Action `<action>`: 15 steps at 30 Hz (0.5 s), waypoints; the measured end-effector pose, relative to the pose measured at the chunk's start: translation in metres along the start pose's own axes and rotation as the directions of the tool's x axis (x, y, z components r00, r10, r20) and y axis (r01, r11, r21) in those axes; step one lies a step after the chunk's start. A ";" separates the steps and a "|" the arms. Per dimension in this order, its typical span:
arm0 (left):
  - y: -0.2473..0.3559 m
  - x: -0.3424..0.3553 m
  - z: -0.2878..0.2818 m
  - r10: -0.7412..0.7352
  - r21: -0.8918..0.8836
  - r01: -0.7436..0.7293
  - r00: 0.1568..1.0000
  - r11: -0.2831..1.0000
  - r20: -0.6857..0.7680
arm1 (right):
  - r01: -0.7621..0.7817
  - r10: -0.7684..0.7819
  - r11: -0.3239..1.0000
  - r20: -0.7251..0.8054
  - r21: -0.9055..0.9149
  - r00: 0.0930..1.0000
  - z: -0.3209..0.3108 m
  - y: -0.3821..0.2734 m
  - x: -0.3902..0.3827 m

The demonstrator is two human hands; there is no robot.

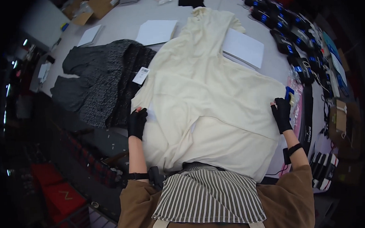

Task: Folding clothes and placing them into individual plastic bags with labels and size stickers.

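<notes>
A large cream garment of soft cloth is spread over the table in front of me, its near part hanging toward my striped apron. At its left edge my left hand, in a black fingerless glove, is closed with thumb and fingertips pinching the cloth. My right hand, gloved the same way, has its fingers curled on the garment's right edge and grips it there. Folds run across the lower middle of the cloth. A dark grey patterned garment lies to the left, and a white tag rests beside the cream cloth.
White paper stacks lie at the back and under the garment's right side. Several black devices with blue lights crowd the far right. A cardboard box stands at the back left. Red bags sit below left.
</notes>
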State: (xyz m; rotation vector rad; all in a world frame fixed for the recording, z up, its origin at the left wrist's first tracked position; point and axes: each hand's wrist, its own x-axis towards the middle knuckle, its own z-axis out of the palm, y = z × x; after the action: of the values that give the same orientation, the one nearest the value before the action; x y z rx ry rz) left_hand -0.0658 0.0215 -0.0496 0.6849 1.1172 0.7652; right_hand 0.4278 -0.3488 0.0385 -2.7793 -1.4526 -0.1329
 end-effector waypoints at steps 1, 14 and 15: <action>-0.005 -0.003 -0.003 -0.039 -0.089 0.044 0.998 0.995 0.050 | 0.107 -0.062 0.976 -0.229 0.188 0.971 -0.002 -0.031 0.012; -0.017 -0.048 0.033 0.296 0.610 -0.258 0.954 0.749 0.040 | 0.469 -0.836 0.188 -0.111 0.863 0.538 0.032 -0.462 0.096; -0.026 -0.052 0.035 0.504 0.870 -0.317 0.859 0.377 0.094 | 0.485 -0.872 0.187 -0.083 0.854 0.483 0.036 -0.461 0.102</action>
State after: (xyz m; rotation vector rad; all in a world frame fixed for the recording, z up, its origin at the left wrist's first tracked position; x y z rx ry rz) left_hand -0.0402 -0.0398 -0.0331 1.8816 1.5369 0.6411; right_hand 0.1107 -0.0004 -0.0069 -1.2122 -2.0660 0.9865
